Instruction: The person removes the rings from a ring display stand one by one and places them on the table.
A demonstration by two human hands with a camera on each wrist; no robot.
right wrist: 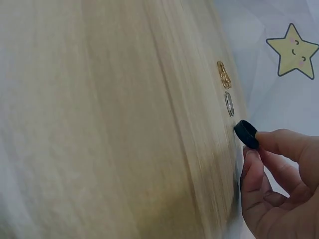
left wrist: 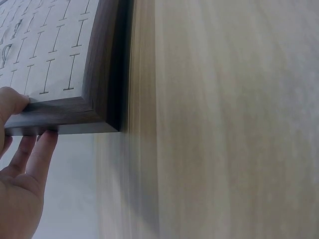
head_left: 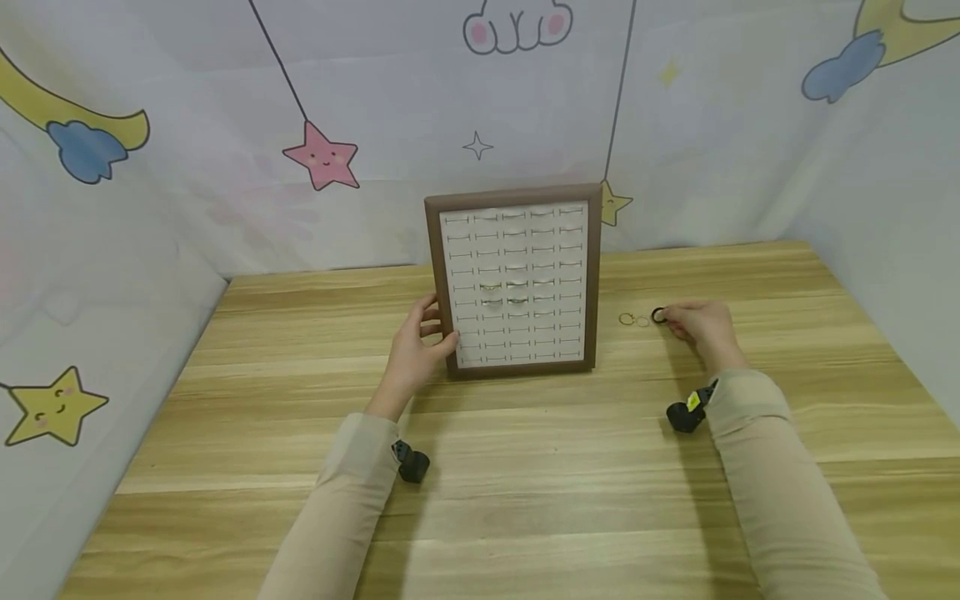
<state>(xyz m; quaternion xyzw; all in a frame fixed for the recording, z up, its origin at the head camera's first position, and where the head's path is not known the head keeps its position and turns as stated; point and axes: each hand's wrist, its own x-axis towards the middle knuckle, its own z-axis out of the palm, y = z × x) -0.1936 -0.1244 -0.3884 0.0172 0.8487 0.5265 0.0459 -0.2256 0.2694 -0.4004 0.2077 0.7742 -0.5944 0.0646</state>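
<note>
A brown-framed ring display board stands upright at the back of the table, its white panel cut with rows of slots. Several rings sit in its middle slots. My left hand grips the frame's left side, thumb at the front and fingers behind, as the left wrist view also has it. To the right of the board, my right hand pinches a black ring between thumb and fingers. Beside it on the table lie a gold ring and a silver ring, in a row toward the board.
The wood-grain table ends at a white cloth backdrop printed with stars and clouds, close behind the board. Cloth also hangs at both sides. Small black cameras are strapped to the left and right wrists.
</note>
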